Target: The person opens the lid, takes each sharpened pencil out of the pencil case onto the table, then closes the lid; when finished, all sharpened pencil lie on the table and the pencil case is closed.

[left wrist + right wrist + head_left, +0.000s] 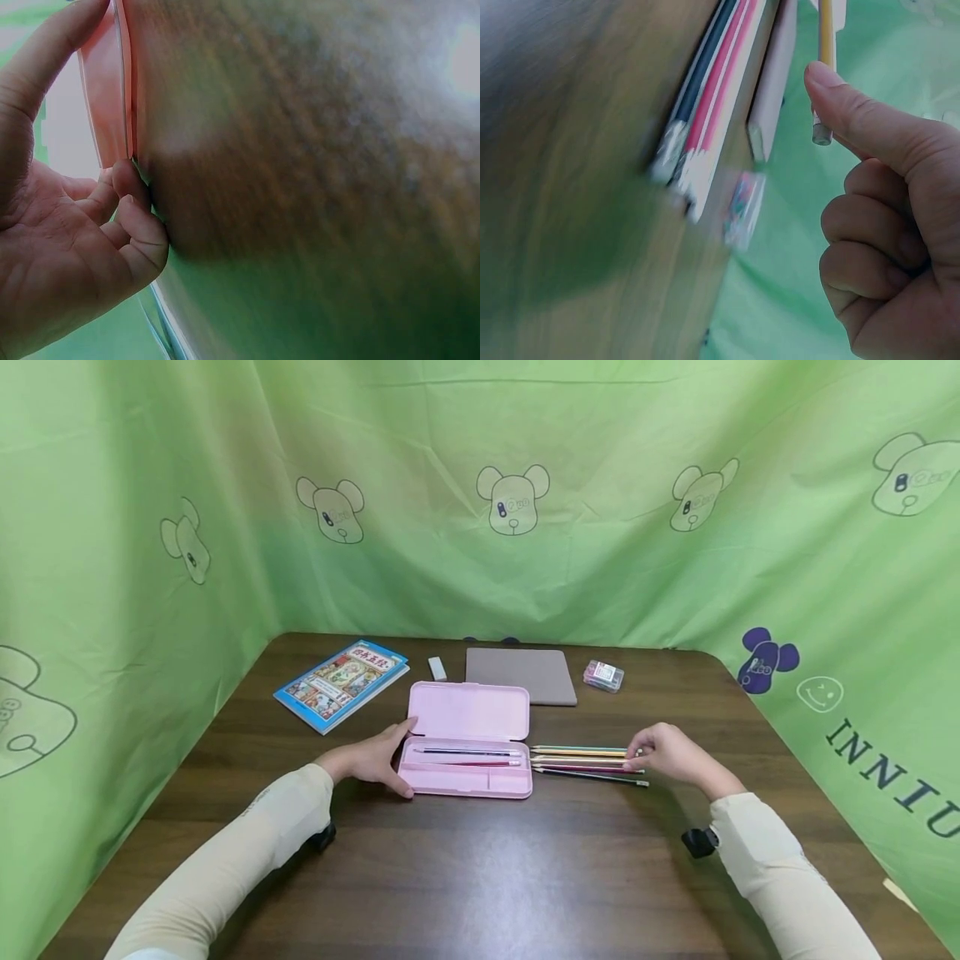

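Note:
A pink pencil case [448, 782] lies with its lid raised, a dark pencil [468, 752] and a red pencil [472, 764] inside it. My left hand [372, 757] grips the case's left end, thumb at the front corner and fingers toward the hinge; the left wrist view shows the thumb on the case edge. To the right of the case, my right hand [672, 760] pinches a yellow pencil [826, 34] near its end between thumb and forefinger. In the right wrist view this pencil is raised apart from several other pencils [714, 97] lying side by side on the table.
Behind the case lies a flat grey notebook [536, 672], with a white eraser [437, 669] to its left and a small clear box [603, 676] to its right. A blue-edged book [341, 685] lies at the back left of the wooden table [480, 877]. Green curtains surround it.

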`<state>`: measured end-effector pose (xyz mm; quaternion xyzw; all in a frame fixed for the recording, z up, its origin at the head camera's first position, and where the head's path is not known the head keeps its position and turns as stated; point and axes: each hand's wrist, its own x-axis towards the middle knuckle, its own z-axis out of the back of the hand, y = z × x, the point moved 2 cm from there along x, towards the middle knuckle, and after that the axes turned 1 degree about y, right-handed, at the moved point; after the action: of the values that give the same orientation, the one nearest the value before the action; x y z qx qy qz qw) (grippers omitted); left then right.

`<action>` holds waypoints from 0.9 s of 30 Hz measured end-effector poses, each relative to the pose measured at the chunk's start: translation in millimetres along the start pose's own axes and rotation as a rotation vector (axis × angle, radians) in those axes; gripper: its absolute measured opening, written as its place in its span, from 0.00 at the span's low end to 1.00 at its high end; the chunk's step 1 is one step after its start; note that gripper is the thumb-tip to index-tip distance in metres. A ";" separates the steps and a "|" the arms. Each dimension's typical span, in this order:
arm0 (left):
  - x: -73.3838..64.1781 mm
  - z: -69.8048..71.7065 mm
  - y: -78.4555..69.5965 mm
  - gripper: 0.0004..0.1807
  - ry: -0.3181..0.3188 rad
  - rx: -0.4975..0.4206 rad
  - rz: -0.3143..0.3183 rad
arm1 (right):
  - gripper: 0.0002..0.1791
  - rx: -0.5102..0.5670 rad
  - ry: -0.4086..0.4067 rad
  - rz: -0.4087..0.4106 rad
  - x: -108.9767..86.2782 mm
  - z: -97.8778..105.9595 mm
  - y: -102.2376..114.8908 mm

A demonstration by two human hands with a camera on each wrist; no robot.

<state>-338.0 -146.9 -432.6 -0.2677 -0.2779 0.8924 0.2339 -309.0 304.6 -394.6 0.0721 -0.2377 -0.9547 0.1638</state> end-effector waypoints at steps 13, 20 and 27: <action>0.5 0.5 0.5 0.66 0.013 -0.013 0.014 | 0.07 0.038 0.097 -0.006 -11.7 -15.2 -17.4; 1.4 -1.8 1.2 0.66 0.014 -0.030 0.038 | 0.07 -0.008 0.095 -0.030 -5.0 -19.9 -19.9; 1.1 -1.5 0.8 0.66 0.004 -0.018 0.026 | 0.09 -0.047 0.077 -0.066 -3.0 -18.6 -20.4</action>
<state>-338.1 -146.3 -434.5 -0.2752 -0.2821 0.8922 0.2206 -307.8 314.6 -420.4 0.1125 -0.2063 -0.9615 0.1427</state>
